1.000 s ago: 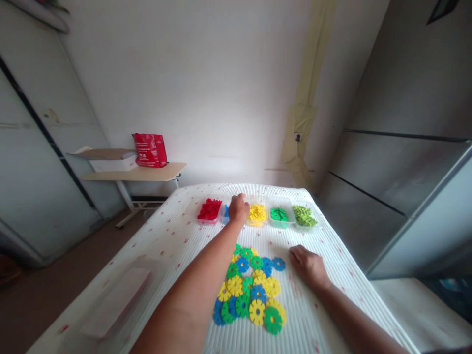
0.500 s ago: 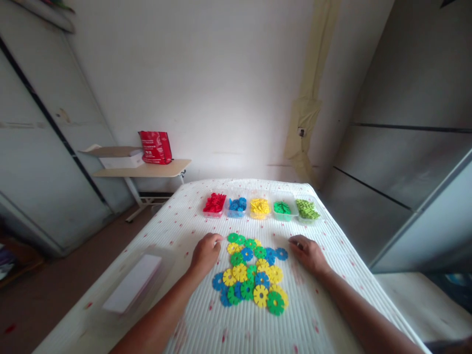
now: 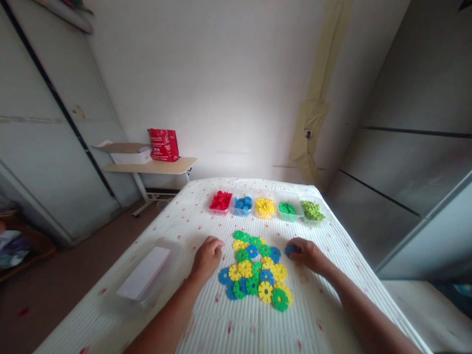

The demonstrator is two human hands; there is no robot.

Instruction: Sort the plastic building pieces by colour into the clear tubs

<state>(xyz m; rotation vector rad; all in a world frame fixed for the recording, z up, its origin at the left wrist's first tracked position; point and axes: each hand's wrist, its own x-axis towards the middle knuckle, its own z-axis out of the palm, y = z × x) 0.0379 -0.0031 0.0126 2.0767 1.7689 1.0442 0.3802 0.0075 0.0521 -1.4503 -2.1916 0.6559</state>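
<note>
Green, yellow and blue slotted plastic discs point(image 3: 245, 268), snowflake-style building pieces, lie in a flat overlapping group on the tablecloth point(image 3: 206, 324). Just right of this group, my right hand point(image 3: 309, 253) grips a blue slotted disc point(image 3: 290, 250) between thumb and fingers, apart from the others. On the group's left side rests my left hand point(image 3: 207, 255), its fingers curled closed; no piece shows in it, and its palm is hidden.
Along the far side stand clear tubs of red pieces point(image 3: 221, 200), blue pieces point(image 3: 242, 203), yellow pieces point(image 3: 265, 206), green pieces point(image 3: 286, 208) and light green pieces point(image 3: 312, 210). A clear container with a pale flat block point(image 3: 145, 273) sits at the left.
My right hand has taken hold of the blue disc at the group's upper right and drawn it slightly away. My left hand stays beside the group. The camera view has shifted a little.
</note>
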